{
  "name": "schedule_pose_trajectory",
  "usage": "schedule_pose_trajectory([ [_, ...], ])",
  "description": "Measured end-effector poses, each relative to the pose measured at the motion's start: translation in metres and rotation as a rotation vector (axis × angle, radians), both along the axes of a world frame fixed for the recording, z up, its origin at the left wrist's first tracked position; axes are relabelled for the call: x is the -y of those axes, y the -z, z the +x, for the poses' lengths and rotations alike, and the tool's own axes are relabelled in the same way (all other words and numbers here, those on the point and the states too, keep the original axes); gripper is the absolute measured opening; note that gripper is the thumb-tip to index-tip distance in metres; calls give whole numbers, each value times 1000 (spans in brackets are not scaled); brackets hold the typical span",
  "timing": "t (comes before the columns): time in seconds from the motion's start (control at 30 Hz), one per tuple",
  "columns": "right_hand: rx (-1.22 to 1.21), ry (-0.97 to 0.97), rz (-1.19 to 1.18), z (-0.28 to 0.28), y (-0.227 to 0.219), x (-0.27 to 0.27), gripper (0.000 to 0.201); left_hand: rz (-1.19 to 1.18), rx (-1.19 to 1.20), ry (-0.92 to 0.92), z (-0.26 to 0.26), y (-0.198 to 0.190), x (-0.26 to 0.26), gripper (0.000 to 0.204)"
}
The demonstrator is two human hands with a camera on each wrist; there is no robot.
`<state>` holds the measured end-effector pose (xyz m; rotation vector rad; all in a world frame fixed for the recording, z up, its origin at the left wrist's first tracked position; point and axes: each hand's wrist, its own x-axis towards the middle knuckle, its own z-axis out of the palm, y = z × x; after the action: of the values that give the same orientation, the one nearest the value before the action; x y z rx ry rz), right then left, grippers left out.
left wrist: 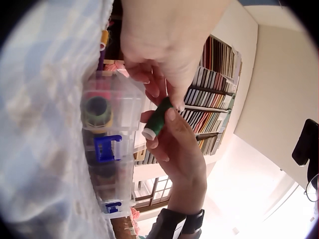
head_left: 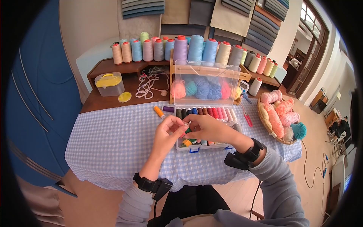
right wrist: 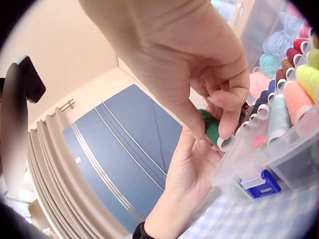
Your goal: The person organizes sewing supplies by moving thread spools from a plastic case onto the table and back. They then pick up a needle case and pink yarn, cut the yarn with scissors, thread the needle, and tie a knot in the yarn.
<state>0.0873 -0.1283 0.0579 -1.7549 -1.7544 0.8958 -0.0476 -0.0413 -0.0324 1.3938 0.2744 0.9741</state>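
At the clear case [head_left: 211,147], left hand [head_left: 166,133] and right hand [head_left: 209,129], grip pinching green spool [left wrist: 158,118]

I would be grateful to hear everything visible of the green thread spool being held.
The green thread spool is cylindrical, closely wound, with a white, plastic-looking end showing. It tilts near the clear case, pinched by the right hand. The left hand is at its other end; whether they touch is unclear.
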Motion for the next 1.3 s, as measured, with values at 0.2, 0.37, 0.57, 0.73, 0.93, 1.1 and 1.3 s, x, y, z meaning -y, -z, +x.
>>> schedule_pose_trajectory([
  [0.2,48,74,213,46,7,1,29,100,34,-110,1,-4,1,24],
  [0.37,-121,349,-19,83,-12,38,29,22,-10,-74,-2,-6,2,22],
  [0.57,-247,442,-115,96,12,60,31,41,-36,-7,-1,-4,4,23],
  [0.73,-248,280,-138,95,12,58,31,21,-60,-57,-1,-3,3,22],
  [0.93,-100,261,-19,57,15,37,34,131,-180,-153,1,5,-3,22],
  [1.1,131,182,28,28,18,20,33,276,-236,-159,0,9,-4,34],
  [1.3,361,95,246,30,44,7,34,228,-205,-217,-1,7,-2,37],
])
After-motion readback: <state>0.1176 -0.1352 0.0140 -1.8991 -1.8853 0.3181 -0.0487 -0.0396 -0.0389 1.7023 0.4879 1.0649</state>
